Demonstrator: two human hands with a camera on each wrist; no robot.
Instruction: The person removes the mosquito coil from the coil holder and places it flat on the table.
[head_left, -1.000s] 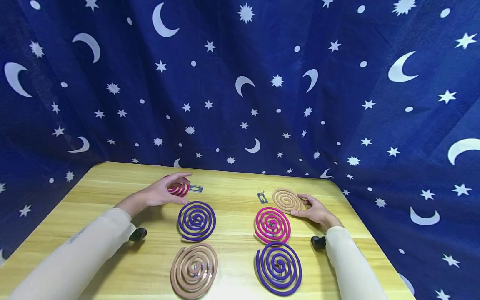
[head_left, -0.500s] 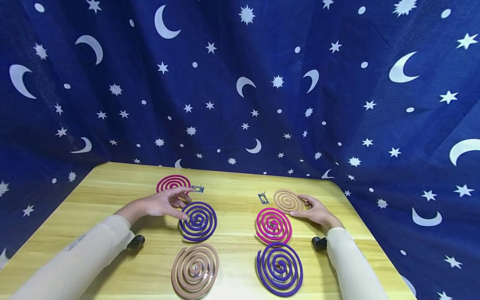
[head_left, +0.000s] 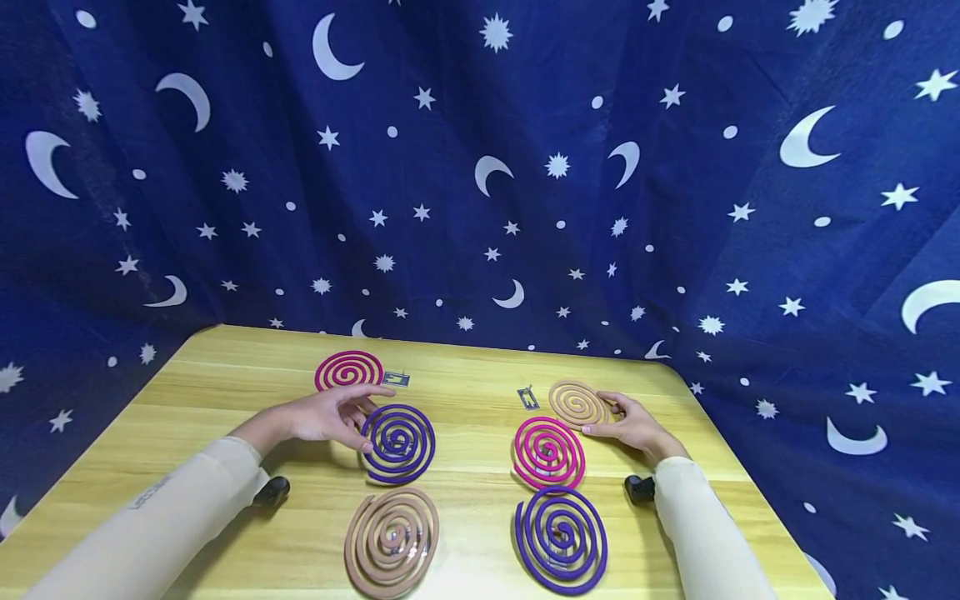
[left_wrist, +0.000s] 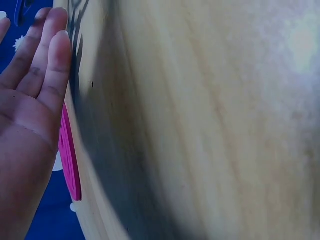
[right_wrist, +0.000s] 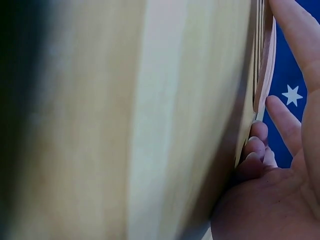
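Observation:
Several coloured mosquito coils lie on a wooden table. In the head view my left hand (head_left: 322, 417) is beside the left purple mosquito coil (head_left: 398, 444); its thumb tip is at that coil's left edge, though contact is unclear. Its fingers look extended in the left wrist view, holding nothing. A dark pink mosquito coil (head_left: 348, 367) lies just behind this hand. My right hand (head_left: 633, 425) grips the edge of a tan mosquito coil (head_left: 576, 404) between thumb and index finger; the other fingers curl below in the right wrist view. A bright pink mosquito coil (head_left: 548, 454) is in front.
A second tan mosquito coil (head_left: 392, 542) lies front left, another purple mosquito coil (head_left: 561, 540) front right. Small metal stands lie at the back: one metal stand (head_left: 397, 380) left, another metal stand (head_left: 528, 397) right. A starry blue curtain (head_left: 480, 167) hangs behind the table.
My left hand has moved away from the dark pink coil, forward and down to the left purple coil, uncovering the dark pink one. My right hand has stayed at the tan coil.

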